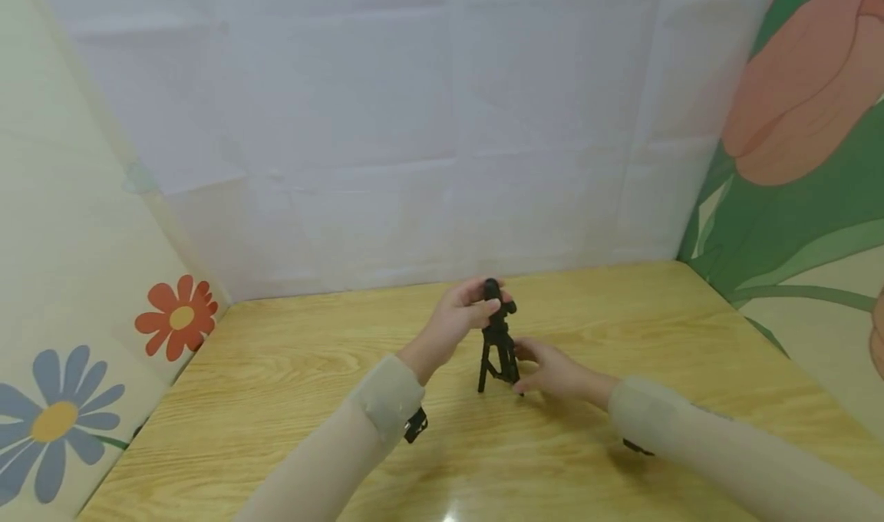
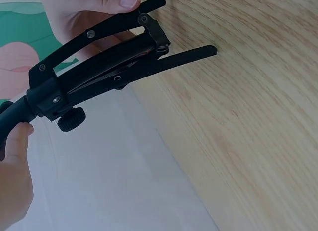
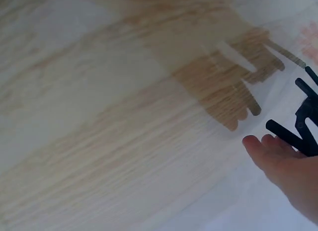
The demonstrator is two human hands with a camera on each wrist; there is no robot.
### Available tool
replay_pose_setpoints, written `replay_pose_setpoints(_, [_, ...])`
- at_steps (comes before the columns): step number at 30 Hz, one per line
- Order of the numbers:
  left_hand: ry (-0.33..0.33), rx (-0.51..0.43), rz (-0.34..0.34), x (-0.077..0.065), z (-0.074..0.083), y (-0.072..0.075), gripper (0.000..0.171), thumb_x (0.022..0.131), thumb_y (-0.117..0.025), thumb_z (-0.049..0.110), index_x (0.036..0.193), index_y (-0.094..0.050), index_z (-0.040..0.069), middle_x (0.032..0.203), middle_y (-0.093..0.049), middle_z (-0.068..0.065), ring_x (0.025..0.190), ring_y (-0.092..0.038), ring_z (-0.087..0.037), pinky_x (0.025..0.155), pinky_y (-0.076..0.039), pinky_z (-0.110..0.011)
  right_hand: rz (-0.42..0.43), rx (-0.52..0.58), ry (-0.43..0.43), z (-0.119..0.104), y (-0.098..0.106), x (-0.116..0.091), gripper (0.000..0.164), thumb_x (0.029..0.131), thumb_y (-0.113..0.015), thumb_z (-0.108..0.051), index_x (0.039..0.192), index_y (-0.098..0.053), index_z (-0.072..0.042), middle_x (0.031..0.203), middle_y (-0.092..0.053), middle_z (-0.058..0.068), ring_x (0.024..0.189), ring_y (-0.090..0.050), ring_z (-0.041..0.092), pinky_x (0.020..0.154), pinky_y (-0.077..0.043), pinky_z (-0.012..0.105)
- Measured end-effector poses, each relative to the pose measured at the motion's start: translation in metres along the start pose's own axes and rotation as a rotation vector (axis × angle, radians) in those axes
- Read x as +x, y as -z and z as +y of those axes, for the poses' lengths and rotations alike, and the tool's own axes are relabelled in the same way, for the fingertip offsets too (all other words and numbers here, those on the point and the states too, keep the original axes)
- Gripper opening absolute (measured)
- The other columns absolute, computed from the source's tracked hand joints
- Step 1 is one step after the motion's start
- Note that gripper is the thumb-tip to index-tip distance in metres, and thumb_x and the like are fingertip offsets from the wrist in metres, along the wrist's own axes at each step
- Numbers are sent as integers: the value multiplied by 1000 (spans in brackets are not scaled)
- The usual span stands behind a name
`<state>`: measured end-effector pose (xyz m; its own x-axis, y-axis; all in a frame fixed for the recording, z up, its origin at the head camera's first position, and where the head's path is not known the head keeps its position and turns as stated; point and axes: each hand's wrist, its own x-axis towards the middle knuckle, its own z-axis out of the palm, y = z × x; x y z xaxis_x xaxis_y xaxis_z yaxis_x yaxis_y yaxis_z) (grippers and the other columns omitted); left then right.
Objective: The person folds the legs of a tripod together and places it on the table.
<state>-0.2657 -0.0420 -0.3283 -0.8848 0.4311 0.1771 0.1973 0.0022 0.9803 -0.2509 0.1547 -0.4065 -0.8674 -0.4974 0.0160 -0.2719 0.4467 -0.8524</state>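
A small black tripod stands upright between my hands, with its legs partly spread. My left hand grips its upper column, thumb across the near side. Lower down, my right hand holds one of the legs. In the left wrist view, the right thumb lies along that leg, with fingers behind it. A round knob sticks out below the leg collar. The right wrist view catches only the lower legs at its edge. Whether the feet touch the table I cannot tell.
The wood-grain table reaches back to a creased white sheet. Flower-printed panels border it, with a red flower at left and a pink tulip at right. Dark wrist devices show under the sleeves.
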Motion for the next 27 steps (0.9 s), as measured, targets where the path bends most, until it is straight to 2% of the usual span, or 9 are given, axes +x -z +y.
replay_pose_setpoints(8, [-9, -15, -9, -6, 1, 4, 36, 97, -54, 2, 133, -52, -3, 125, -62, -19, 116, -59, -31, 96, -47, -45, 3, -20, 94, 0, -3, 1, 63, 81, -75, 0, 133, -44, 14, 131, -53, 30, 121, -50, 46, 104, -36, 56])
replay_pose_setpoints(14, [-10, -27, 11, -11, 2, 9, 37, 98, -52, 1, 135, -50, -4, 126, -60, -21, 118, -57, -33, 96, -47, -43, 14, -108, 132, -1, -7, 0, 68, 78, -78, -2, 134, -42, 14, 130, -52, 31, 118, -51, 47, 102, -36, 58])
replay_pose_setpoints(19, [3, -45, 30, -13, 2, 15, 37, 98, -54, 1, 134, -50, -6, 128, -59, -22, 117, -58, -33, 95, -49, -40, 25, -102, 116, -2, -10, -1, 71, 77, -79, -3, 137, -42, 11, 132, -53, 28, 121, -50, 44, 104, -33, 60])
replay_pose_setpoints(23, [-18, -54, 43, -17, 3, 21, 36, 97, -55, -1, 131, -50, -9, 128, -59, -23, 117, -59, -33, 94, -49, -38, 47, -109, 72, -5, -5, -3, 69, 79, -78, -3, 137, -44, 9, 128, -56, 24, 120, -50, 42, 103, -34, 60])
replay_pose_setpoints(27, [-21, -36, 83, -22, 6, 28, 34, 94, -57, -4, 128, -52, -10, 128, -59, -23, 116, -59, -33, 96, -48, -41, 68, -199, 69, -7, 5, -3, 70, 78, -79, -5, 137, -44, 10, 124, -58, 24, 116, -52, 41, 101, -37, 58])
